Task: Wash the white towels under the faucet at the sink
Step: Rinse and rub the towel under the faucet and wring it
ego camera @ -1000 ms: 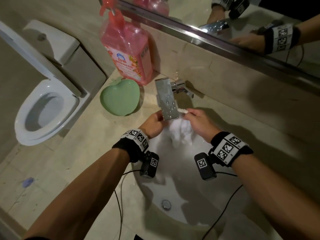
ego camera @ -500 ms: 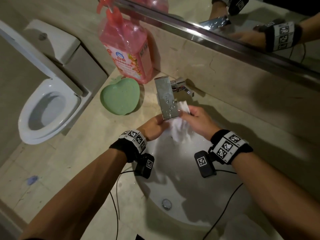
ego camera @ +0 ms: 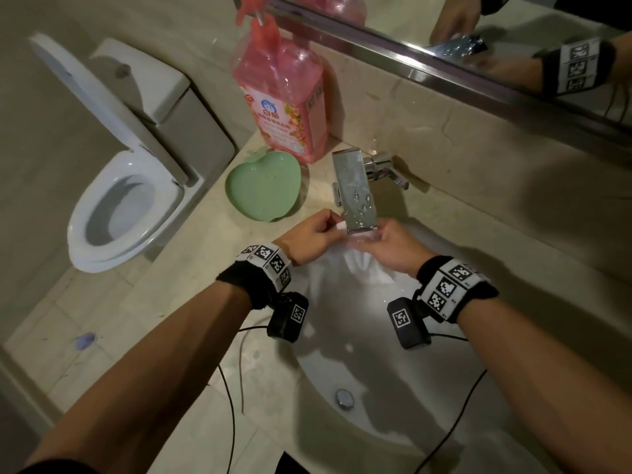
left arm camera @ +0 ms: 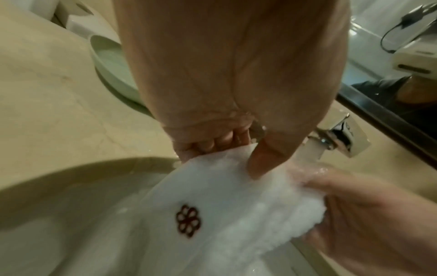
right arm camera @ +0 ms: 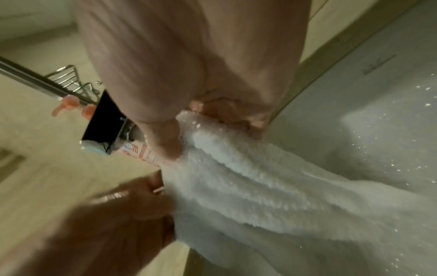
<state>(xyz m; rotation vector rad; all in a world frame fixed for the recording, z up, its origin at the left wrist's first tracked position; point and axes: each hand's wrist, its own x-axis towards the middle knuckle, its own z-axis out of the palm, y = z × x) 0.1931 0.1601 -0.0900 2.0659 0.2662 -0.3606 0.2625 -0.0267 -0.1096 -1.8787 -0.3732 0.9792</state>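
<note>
In the middle of the head view: both hands meet just below the faucet [ego camera: 357, 193] spout, over the upper part of the sink [ego camera: 444, 388].
Towel: the white towel [ego camera: 355, 268] is fluffy terry with a small dark flower emblem [left arm camera: 187, 221]; it is stretched between the hands under the spout and hangs down into the bowl.
Left hand: the left hand [ego camera: 316, 236] pinches the towel's flat hemmed edge, thumb on top and curled fingers [left arm camera: 220, 142] beneath.
Right hand: the right hand [ego camera: 386, 249] grips the bunched, wet pile on the other side, fingers folded round it.
Water: a stream runs from the spout onto the towel beside the right hand in the left wrist view.
Faucet: a flat rectangular chrome block, beaded with drops, with a lever behind it toward the wall.
Sink: a smooth white oval bowl, sprinkled with droplets, with a round metal drain [ego camera: 343, 398] lower in the frame; the bowl below the hands is open.
Edges: a beige stone counter [ego camera: 191, 268] rims the bowl; the wall and mirror [ego camera: 513, 46] stand close behind the faucet.
Nearby: a green apple-shaped dish [ego camera: 263, 186] lies left of the faucet, a pink pump bottle [ego camera: 278, 97] just above it.
Left edge: a white toilet [ego camera: 113, 206] with raised lid.
</note>
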